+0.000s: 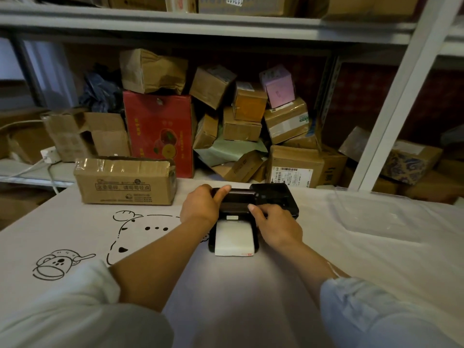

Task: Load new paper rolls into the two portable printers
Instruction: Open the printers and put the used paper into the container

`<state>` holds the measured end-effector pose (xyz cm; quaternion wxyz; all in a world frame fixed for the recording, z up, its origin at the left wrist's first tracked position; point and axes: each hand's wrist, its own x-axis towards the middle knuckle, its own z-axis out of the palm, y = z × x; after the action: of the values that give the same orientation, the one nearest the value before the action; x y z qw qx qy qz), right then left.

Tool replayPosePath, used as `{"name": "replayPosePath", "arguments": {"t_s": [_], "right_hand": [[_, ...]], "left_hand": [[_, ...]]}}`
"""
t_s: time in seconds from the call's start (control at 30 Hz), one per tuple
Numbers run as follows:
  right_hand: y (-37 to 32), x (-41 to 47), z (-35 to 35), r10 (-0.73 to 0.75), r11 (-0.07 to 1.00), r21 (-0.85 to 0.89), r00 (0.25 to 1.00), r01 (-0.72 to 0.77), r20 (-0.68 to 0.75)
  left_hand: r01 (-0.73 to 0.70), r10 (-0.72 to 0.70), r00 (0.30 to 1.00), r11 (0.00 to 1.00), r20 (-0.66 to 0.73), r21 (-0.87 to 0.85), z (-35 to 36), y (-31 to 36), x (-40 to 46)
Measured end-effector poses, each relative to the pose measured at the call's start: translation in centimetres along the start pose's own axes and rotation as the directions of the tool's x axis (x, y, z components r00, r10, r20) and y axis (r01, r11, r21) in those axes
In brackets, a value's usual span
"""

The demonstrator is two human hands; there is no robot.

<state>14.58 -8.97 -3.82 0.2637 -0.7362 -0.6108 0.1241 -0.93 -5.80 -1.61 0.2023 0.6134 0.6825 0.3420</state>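
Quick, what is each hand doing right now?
Left hand: grips the left end of the near printer, thumb on top.
Right hand: fingers curled on the printer's right side, fingertip touching its top.

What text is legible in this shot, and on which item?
Little reads cleanly.
Brown taped box by the left hand: black Chinese print with logos, too blurred to quote.
Red box: yellow Chinese characters, unreadable.
Shipping label on a carton: barcode and small print, too small.
Top-shelf box tag: upside-down digits, cut off.
Printer under the right hand: no readable text.
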Motion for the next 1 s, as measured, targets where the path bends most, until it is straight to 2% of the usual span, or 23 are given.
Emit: {"name": "replayPosePath", "arguments": {"t_s": [0.07,0.1,0.13,0.23,0.3,0.37,0.43,0.53,0.6,0.7,0.77,0.8,0.83,0.87,0.93,1.0], "right_hand": [[0.3,0.4,-0.4,-0.013,0.999,-0.050,0.980,0.003,-0.197],[0.7,0.9,-0.6,-0.012,0.998,-0.055,0.969,-0.002,-0.246],[1.1,1.6,-0.7,0.007,0.997,-0.072,0.972,-0.025,-0.234],[2.1,3.6,-0.3,0.109,0.982,-0.149,0.994,-0.113,-0.032],[2.5,4.5,0.2,0.150,0.979,-0.147,0.988,-0.144,0.031],[2.6,4.6,0.3,0.149,0.979,-0.140,0.989,-0.146,0.014],[2.5,4.2,-0.1,0.160,0.976,-0.148,0.987,-0.161,-0.018],[2.7,2.5,-0.6,0.194,0.961,-0.188,0.979,-0.201,-0.054],[2.9,0.9,-0.9,0.203,0.953,-0.217,0.976,-0.214,-0.073],[3.2,-1.4,-1.2,0.215,0.944,-0.235,0.972,-0.232,-0.096],[3.2,-2.6,-1.4,0.215,0.945,-0.228,0.972,-0.233,-0.099],[3.3,-3.0,-1.5,0.208,0.947,-0.229,0.973,-0.225,-0.096],[3.4,-3.4,-1.5,0.198,0.949,-0.233,0.976,-0.214,-0.088],[3.5,-3.6,-1.7,0.185,0.951,-0.237,0.980,-0.198,-0.077],[4.2,-3.4,-2.3,0.151,0.964,-0.215,0.988,-0.155,-0.033],[5.1,-3.0,-3.5,0.132,0.987,-0.089,0.991,-0.130,0.007]], "left_hand": [[0.034,-0.034,0.999,0.997,-0.005,-0.072,0.6,0.1,0.9],[0.041,-0.042,0.999,0.994,-0.003,-0.102,0.8,0.2,1.2],[0.040,-0.041,0.999,0.992,-0.002,-0.118,0.9,0.1,1.5],[0.015,-0.017,1.000,0.996,-0.013,-0.086,1.2,-0.4,2.0],[-0.002,0.002,1.000,0.999,-0.020,-0.047,1.3,-0.7,2.0],[-0.004,0.004,0.999,1.000,-0.040,0.009,1.5,-0.7,1.8],[0.053,-0.053,0.998,0.999,-0.038,0.007,1.9,-0.3,1.3],[0.193,-0.181,0.978,0.973,0.102,-0.127,2.7,0.4,0.0],[0.230,-0.205,0.964,0.962,0.172,-0.145,3.3,0.6,-1.0],[0.217,-0.207,0.970,0.974,0.131,-0.069,3.6,0.7,-2.5],[0.127,-0.127,0.992,0.992,-0.020,0.006,3.5,1.2,-4.2],[0.019,-0.017,0.990,1.000,-0.140,0.012,3.4,1.5,-5.2],[-0.136,0.134,0.960,0.991,-0.248,0.008,3.3,1.9,-6.1],[-0.297,0.287,0.918,0.955,-0.274,0.008,3.3,2.4,-6.9],[-0.487,0.483,0.867,0.873,-0.120,-0.006,3.6,3.1,-8.1],[-0.480,0.473,0.874,0.876,0.116,0.041,4.6,3.6,-8.4]]}}
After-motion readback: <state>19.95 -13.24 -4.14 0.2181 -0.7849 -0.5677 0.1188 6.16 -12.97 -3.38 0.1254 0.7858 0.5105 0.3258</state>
